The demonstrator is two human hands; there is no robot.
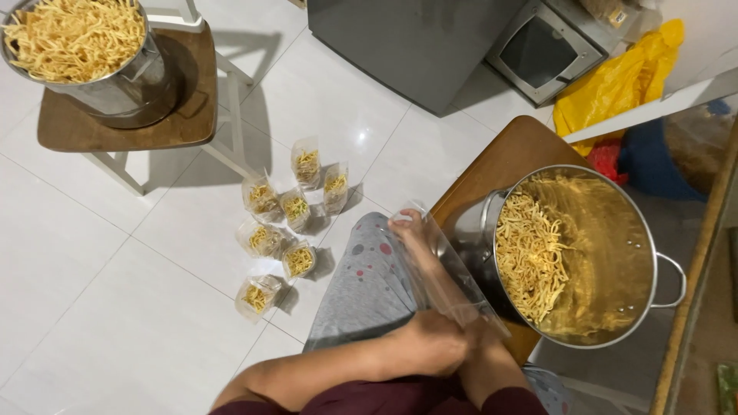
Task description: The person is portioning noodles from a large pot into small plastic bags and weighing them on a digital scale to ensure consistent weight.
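Observation:
My left hand [427, 343] and my right hand [483, 336] are pressed together over my lap, both closed on the near end of an empty clear plastic bag [453, 269]. The bag stretches away from me over my knee in grey spotted trousers [367, 286], and my bare foot [409, 229] shows at its far end. Right beside the hands, a large steel pot [644, 230] sits part full of thin yellow fried strips [529, 253], heaped on its left side.
The pot rests on a wooden seat [513, 154]. Several small filled clear bags [286, 230] stand on the white tiled floor. A second steel pot [115, 81], heaped with strips, sits on a wooden stool at far left. A grey cabinet, a microwave [544, 48] and a yellow bag [615, 84] lie beyond.

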